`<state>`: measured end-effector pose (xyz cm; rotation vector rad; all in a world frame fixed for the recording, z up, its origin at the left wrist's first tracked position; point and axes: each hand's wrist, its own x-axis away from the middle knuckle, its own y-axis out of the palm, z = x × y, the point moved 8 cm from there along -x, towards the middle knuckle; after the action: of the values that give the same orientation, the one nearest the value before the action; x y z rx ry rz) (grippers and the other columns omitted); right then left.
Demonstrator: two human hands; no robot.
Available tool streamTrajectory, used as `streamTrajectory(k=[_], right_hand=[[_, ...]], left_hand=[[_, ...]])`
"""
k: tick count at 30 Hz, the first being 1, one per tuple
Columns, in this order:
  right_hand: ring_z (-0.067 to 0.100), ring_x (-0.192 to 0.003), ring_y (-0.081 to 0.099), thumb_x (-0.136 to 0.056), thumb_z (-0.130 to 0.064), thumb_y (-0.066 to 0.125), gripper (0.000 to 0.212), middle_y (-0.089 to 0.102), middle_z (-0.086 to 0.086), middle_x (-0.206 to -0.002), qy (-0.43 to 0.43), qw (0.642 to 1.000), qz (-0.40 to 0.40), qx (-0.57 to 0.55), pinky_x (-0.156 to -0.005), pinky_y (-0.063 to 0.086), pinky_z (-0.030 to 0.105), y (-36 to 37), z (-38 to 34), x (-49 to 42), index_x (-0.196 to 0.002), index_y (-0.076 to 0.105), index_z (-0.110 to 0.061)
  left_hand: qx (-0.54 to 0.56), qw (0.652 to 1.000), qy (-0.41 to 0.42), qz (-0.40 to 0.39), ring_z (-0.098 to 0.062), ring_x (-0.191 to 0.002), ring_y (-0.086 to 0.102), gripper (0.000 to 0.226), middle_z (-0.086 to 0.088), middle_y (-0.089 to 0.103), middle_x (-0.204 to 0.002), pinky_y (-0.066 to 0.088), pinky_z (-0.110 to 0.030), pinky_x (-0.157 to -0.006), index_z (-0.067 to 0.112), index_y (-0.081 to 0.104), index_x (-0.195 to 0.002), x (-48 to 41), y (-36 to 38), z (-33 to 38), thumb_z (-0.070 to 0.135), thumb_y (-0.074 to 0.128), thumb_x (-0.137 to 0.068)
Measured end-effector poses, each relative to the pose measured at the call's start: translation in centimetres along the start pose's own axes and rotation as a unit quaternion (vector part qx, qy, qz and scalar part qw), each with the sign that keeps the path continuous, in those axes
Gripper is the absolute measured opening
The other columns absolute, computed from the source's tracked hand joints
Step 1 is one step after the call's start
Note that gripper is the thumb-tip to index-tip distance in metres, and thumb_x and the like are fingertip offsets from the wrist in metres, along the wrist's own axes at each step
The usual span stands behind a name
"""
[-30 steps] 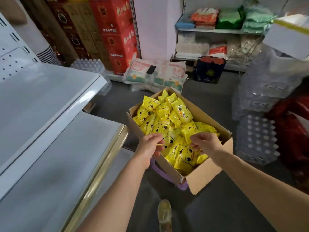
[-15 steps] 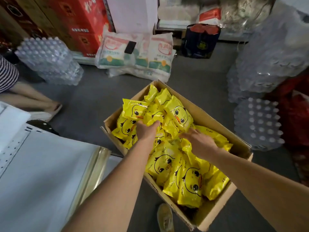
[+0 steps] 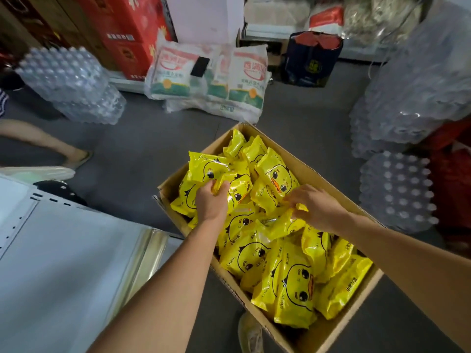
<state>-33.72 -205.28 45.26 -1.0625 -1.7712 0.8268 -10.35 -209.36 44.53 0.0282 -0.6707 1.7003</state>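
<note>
Standing left of the cardboard box (image 3: 313, 171) is a white shelf (image 3: 63, 263). The box holds loosely piled yellow duck-print packets (image 3: 293, 284). Left hand (image 3: 211, 203), fingers curled, grips raised packets (image 3: 216, 169) by the box's left wall; right hand (image 3: 317, 207) pinches a packet corner (image 3: 301, 207) mid-box. Bottled-water packs (image 3: 397, 189) stand right of the box

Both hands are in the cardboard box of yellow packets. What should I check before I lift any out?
1. Left hand grips a yellow duck-print plastic packet: ok.
2. Right hand has a full grip: not ok, it pinches a second packet only by its corner.
3. Held packets free of the pile: cannot tell.
4. Brown cardboard box open on top: ok.
5. White metal shelf beside the box: ok.
</note>
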Motion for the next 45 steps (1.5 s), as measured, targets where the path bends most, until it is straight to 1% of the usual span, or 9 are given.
streamTrajectory(k=[6, 13, 17, 22, 27, 30, 37, 41, 45], right_hand=[[0.014, -0.063, 0.036, -0.094, -0.021, 0.060, 0.024, 0.038, 0.001, -0.070, 0.065, 0.944, 0.056, -0.320, -0.053, 0.028, 0.028, -4.6, -2.3, 2.5, -0.076, 0.047, -0.014], [0.006, -0.067, 0.050, -0.093, -0.034, 0.060, 0.013, 0.049, -0.013, -0.076, 0.026, 0.910, 0.040, -0.412, -0.053, 0.036, 0.020, -6.3, -8.7, 8.5, -0.094, 0.056, -0.021], [0.007, -0.068, 0.062, -0.094, -0.027, 0.061, 0.012, 0.067, -0.001, -0.086, -0.005, 0.912, 0.031, -0.409, -0.054, 0.049, 0.011, -7.1, -13.3, 13.5, -0.096, 0.066, -0.016], [0.018, -0.075, 0.069, -0.087, -0.035, 0.070, 0.016, 0.074, 0.006, -0.083, -0.041, 0.937, 0.032, -0.345, -0.071, 0.057, 0.034, -6.0, -17.4, 18.8, -0.087, 0.072, -0.019], [0.007, -0.060, 0.063, -0.088, -0.039, 0.067, 0.025, 0.070, 0.000, -0.073, -0.092, 0.947, 0.015, -0.306, -0.053, 0.051, 0.017, -4.7, -22.9, 23.9, -0.085, 0.071, -0.014], [0.016, -0.071, 0.069, -0.083, -0.054, 0.066, 0.041, 0.073, 0.006, -0.079, -0.115, 0.949, -0.046, -0.288, -0.067, 0.055, 0.029, -3.3, -26.5, 26.3, -0.084, 0.072, -0.013], [0.022, -0.084, 0.074, -0.063, -0.041, 0.085, 0.049, 0.076, 0.005, -0.089, -0.182, 0.929, -0.211, -0.243, -0.086, 0.058, 0.043, 0.5, -36.2, 31.7, -0.100, 0.073, -0.012], [0.009, -0.070, 0.072, -0.067, -0.041, 0.081, 0.043, 0.075, 0.002, -0.082, -0.210, 0.902, -0.236, -0.295, -0.066, 0.056, 0.018, 2.6, -42.9, 35.0, -0.099, 0.071, -0.014], [0.027, -0.094, 0.070, -0.069, -0.050, 0.075, 0.061, 0.073, 0.011, -0.106, -0.206, 0.837, -0.321, -0.392, -0.080, 0.056, 0.039, 7.3, -48.8, 38.7, -0.117, 0.067, -0.013]], left_hand=[[0.121, 0.990, -0.047, -0.060, -0.026, -0.141, 0.035, 0.061, -0.003, 0.029, -0.158, 0.035, -0.040, -0.105, 0.026, 0.030, -0.152, 5.4, -2.8, 0.7, 0.044, 0.053, -0.098], [0.194, 0.976, -0.045, -0.085, -0.016, -0.127, 0.041, 0.053, 0.005, 0.041, -0.148, 0.033, -0.035, -0.100, 0.034, 0.038, -0.145, 14.5, -5.7, 0.4, 0.048, 0.053, -0.097], [0.304, 0.948, -0.039, -0.082, -0.027, -0.120, 0.060, 0.046, -0.002, 0.060, -0.135, 0.048, -0.058, -0.099, 0.042, 0.061, -0.121, 20.4, -7.5, -0.3, 0.061, 0.067, -0.079], [0.365, 0.925, -0.021, -0.104, -0.031, -0.103, 0.070, 0.042, -0.010, 0.073, -0.113, 0.057, -0.051, -0.085, 0.024, 0.066, -0.121, 29.1, -9.1, -1.1, 0.045, 0.066, -0.085], [0.400, 0.915, -0.028, 0.041, -0.029, -0.086, 0.074, 0.021, -0.011, 0.076, -0.095, 0.060, -0.042, -0.070, 0.018, 0.070, -0.105, 35.8, -13.4, -3.9, 0.013, 0.074, -0.085], [0.405, 0.903, -0.028, 0.140, -0.021, -0.072, 0.072, 0.013, -0.002, 0.075, -0.078, 0.058, -0.031, -0.056, 0.016, 0.068, -0.099, 39.5, -17.3, -5.8, 0.013, 0.072, -0.087], [0.450, 0.847, -0.006, 0.281, -0.026, -0.085, 0.072, 0.017, -0.007, 0.075, -0.092, 0.060, -0.048, -0.077, 0.019, 0.069, -0.100, 47.0, -27.4, -10.7, 0.020, 0.076, -0.084], [0.483, 0.803, -0.003, 0.349, -0.028, -0.090, 0.072, 0.024, -0.011, 0.074, -0.100, 0.059, -0.049, -0.081, 0.017, 0.069, -0.106, 52.0, -33.1, -14.1, 0.022, 0.077, -0.084], [0.497, 0.750, 0.007, 0.437, -0.026, -0.092, 0.072, 0.025, -0.008, 0.074, -0.099, 0.057, -0.050, -0.088, 0.020, 0.069, -0.104, 58.1, -39.8, -18.6, 0.028, 0.078, -0.082]])
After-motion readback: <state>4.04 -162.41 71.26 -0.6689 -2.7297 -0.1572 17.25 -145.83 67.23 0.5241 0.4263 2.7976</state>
